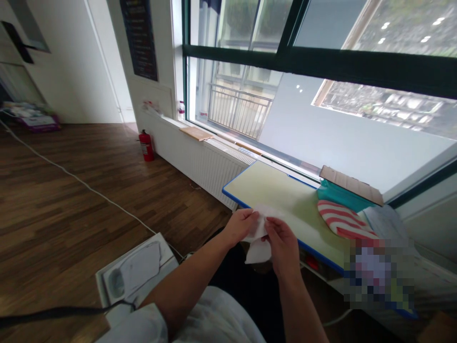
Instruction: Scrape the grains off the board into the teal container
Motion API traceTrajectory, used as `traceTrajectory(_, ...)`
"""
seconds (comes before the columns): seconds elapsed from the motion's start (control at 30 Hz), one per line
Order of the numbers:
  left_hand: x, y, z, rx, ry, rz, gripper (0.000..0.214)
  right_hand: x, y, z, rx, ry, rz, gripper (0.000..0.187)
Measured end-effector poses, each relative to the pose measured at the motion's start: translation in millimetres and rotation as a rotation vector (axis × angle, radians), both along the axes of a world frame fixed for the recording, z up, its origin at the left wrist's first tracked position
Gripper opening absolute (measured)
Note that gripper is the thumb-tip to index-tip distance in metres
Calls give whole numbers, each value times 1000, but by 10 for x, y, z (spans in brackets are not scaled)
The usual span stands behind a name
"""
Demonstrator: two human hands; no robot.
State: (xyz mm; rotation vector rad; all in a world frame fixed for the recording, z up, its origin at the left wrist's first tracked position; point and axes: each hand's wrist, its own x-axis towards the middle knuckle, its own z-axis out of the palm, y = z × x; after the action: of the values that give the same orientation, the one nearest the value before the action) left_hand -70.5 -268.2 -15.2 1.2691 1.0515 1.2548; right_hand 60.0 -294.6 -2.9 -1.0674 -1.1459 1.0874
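Observation:
A thin white sheet, perhaps tissue or cloth (pixel 258 251), hangs between my two hands above my lap, close to the table's near edge. My left hand (pixel 242 225) pinches its upper left part between thumb and fingers. On the other side my right hand (pixel 283 240) grips the sheet with fingers curled and thumb on top. The lower part of the sheet droops in a loose fold below the fingers. Just beyond the hands lies the pale yellow table (pixel 274 190) with a blue edge.
On the table's right are a red-and-white striped cloth item (pixel 342 219) and a teal box (pixel 341 194) topped with cardboard. A white box-like unit (pixel 137 271) stands at lower left, near a cable (pixel 82 178). A radiator (pixel 203 166) and fire extinguisher (pixel 146 146) stand below the window.

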Motion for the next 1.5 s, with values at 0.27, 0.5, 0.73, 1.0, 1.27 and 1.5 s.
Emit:
traceTrajectory(0.27, 36, -94, -33, -107, -163, -83, 40, -75, 10, -43, 76, -84, -100, 28)
traceTrajectory(0.5, 68, -176, -36, -117, -289, -214, 50, -77, 67, -3, -14, 155, -154, 29)
traceTrajectory(0.73, 56, -193, -65, -141, -390, -267, 35, -56, 11, 39, 27, 120, -11, 32)
traceTrajectory(1.0, 49, -143, -7, -244, -642, -95, 36, 189, -196, -28, 8, -214, -116, 55)
traceTrajectory(1.27, 136, -137, -61, -340, -576, -94, 35, 298, -248, -252, -409, 160, 83, 46)
traceTrajectory(1.5, 113, -253, -254, -439, -339, -316, 37, 441, -213, -370, -372, 336, -45, 41)
